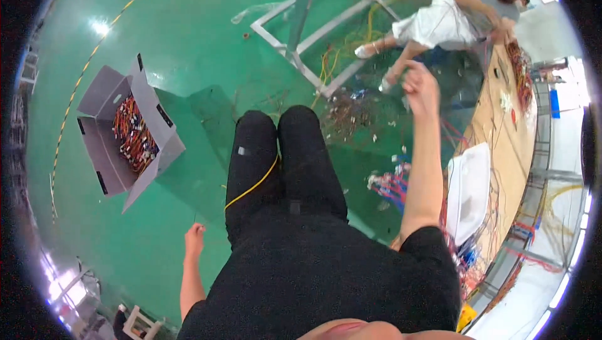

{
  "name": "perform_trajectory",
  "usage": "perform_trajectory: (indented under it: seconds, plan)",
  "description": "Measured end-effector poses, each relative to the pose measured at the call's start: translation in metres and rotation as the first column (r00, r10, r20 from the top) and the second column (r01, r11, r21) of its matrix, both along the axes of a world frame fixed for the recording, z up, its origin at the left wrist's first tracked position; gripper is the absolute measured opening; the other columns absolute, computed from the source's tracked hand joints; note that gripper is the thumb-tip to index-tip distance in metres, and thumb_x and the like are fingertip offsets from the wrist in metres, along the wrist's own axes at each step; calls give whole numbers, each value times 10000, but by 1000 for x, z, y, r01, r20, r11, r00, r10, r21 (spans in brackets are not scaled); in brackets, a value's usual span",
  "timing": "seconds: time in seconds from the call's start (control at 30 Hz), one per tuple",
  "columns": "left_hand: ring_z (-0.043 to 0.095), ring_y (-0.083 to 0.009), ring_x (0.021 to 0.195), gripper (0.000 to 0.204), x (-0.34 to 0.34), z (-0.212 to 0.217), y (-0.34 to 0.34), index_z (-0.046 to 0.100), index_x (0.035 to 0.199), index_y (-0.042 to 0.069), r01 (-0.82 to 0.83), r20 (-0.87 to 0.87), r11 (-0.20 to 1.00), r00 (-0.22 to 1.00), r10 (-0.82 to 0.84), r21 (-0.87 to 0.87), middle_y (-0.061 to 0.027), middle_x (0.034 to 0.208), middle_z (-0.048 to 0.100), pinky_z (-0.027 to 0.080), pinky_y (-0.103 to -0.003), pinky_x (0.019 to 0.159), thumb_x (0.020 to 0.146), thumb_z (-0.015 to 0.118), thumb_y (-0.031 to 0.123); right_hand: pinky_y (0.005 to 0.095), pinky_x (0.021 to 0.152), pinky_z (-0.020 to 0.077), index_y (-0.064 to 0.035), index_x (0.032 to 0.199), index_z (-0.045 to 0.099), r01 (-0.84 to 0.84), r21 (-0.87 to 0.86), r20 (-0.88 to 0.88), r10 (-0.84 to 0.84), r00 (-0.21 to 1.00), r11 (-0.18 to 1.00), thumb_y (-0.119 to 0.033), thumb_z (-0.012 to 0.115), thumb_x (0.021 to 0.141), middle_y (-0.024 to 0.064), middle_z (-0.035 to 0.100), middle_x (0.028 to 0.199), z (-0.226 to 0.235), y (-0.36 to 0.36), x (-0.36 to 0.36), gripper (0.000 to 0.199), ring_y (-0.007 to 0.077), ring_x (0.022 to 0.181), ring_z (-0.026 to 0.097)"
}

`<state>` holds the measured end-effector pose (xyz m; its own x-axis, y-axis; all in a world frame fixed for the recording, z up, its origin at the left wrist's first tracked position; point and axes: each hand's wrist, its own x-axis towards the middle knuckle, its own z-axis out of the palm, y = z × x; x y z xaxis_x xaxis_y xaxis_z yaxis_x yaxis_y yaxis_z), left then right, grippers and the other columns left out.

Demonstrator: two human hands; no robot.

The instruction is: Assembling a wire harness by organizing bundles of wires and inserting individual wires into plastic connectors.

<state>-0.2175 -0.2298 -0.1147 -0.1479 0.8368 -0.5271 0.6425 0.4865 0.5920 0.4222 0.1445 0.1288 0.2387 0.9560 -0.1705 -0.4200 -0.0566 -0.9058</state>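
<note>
My left hand [195, 232] hangs low beside my left thigh, fingers closed in a pinch. A thin dark line sticks up from its fingertips, too fine to name. Raised out ahead on the right is my right hand [421, 89], its fingers bent and smeared by motion; whether it holds anything does not show. Across my lap lies a yellow wire [254, 189]. On the floor to my left stands an open grey box [103, 92] with many bundled wires [133, 133] in it, mostly red and orange with white connectors.
At right, a wooden table [506, 142] bears a white tray [467, 193] and loose wires. Blue and pink cables [392, 186] hang beside it. A metal frame [326, 86] stands ahead, with scraps [351, 114] on the green floor. A person [445, 20] sits at the table's far end.
</note>
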Motion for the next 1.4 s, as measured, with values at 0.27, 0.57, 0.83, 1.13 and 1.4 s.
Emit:
perform_trajectory:
  seconds: [0.27,0.57,0.83,1.13,1.4]
  plan:
    - [602,-381,811,199,-34,10,-13,621,928,64,45,-323,991,943,-84,-129,-187,888,643,475,-461,680,881,502,216,177,421,264,46,1098,468,47,-109,-234,-71,970,993,-70,476,919,-49,321,611,-37,-14,64,214,52,491,306]
    - [581,-397,920,243,-45,-20,-4,599,1044,62,59,-660,962,716,-227,-267,-197,1001,629,467,-488,771,841,502,153,157,398,199,32,1061,554,70,-126,108,-56,993,990,-176,480,952,-93,316,589,-8,-14,15,245,8,466,284]
    - [641,-192,946,189,281,154,275,643,1035,16,102,361,833,868,-342,544,-107,1008,672,486,-287,833,902,554,117,175,382,147,27,1117,531,-32,-113,101,43,994,993,-185,493,943,-95,228,587,20,-47,-11,277,1,465,210]
    - [634,-169,803,341,498,89,367,532,1124,21,-106,512,789,811,-284,605,-114,949,647,499,-282,713,835,657,150,172,362,139,3,1033,508,-212,-171,-69,203,977,962,-191,488,948,-95,247,568,59,-99,-62,212,4,446,208]
    - [633,-143,704,160,470,138,368,582,954,-13,-127,654,861,706,-271,493,-94,806,653,491,-282,656,810,629,36,182,418,310,2,986,509,-97,-282,140,141,980,954,-118,478,911,-27,392,597,39,-127,-23,145,35,471,329]
